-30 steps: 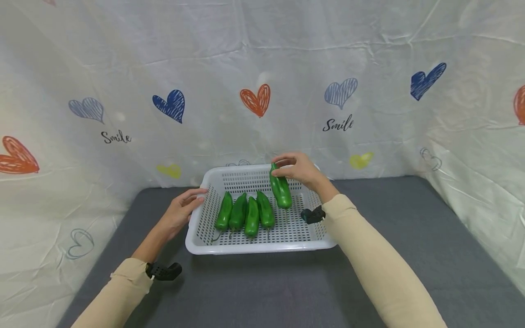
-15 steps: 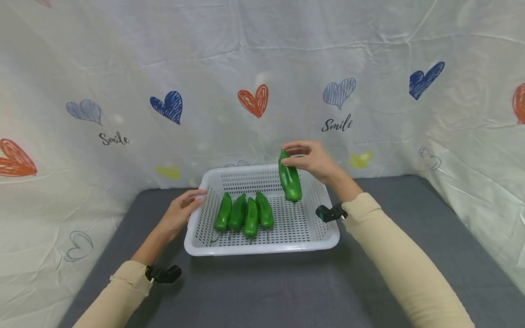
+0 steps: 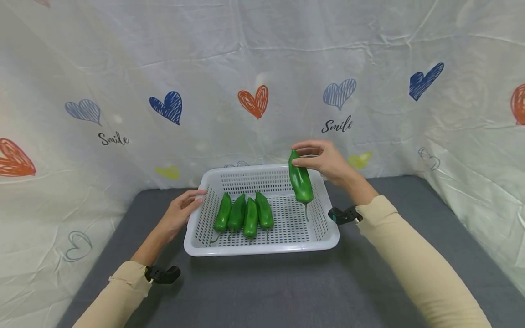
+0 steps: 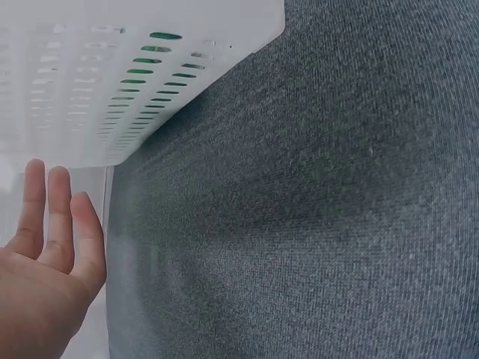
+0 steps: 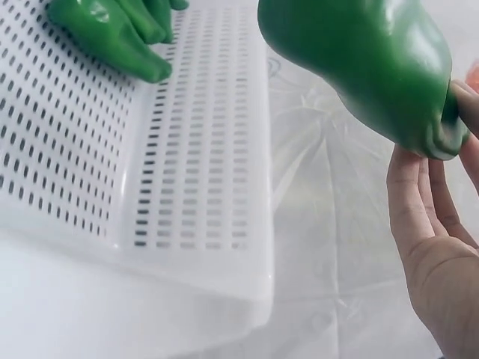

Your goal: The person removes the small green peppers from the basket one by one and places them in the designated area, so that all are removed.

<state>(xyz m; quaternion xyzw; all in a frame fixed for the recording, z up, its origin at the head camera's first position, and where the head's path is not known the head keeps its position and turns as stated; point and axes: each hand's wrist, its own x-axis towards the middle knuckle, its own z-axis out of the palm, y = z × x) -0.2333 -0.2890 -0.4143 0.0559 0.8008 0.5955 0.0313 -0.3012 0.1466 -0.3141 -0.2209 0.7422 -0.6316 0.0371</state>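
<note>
A green pepper hangs stem-down over the right part of the white plastic basket. My right hand pinches its pointed tip between thumb and fingers; the right wrist view shows this held pepper large and close. Several more green peppers lie side by side in the basket's left half, stems toward me. At the left rim is my left hand, its fingertips right at the edge. In the left wrist view, the fingers extend nearly straight beside the basket's outer wall.
The basket stands on a dark grey cloth-covered table, near its back edge. Behind it hangs a white sheet printed with hearts and "Smile". A black band with a small device sits on each wrist.
My right hand has lifted the pepper and carried it to the right, away from the other peppers. The left hand stays at the basket's left rim.
</note>
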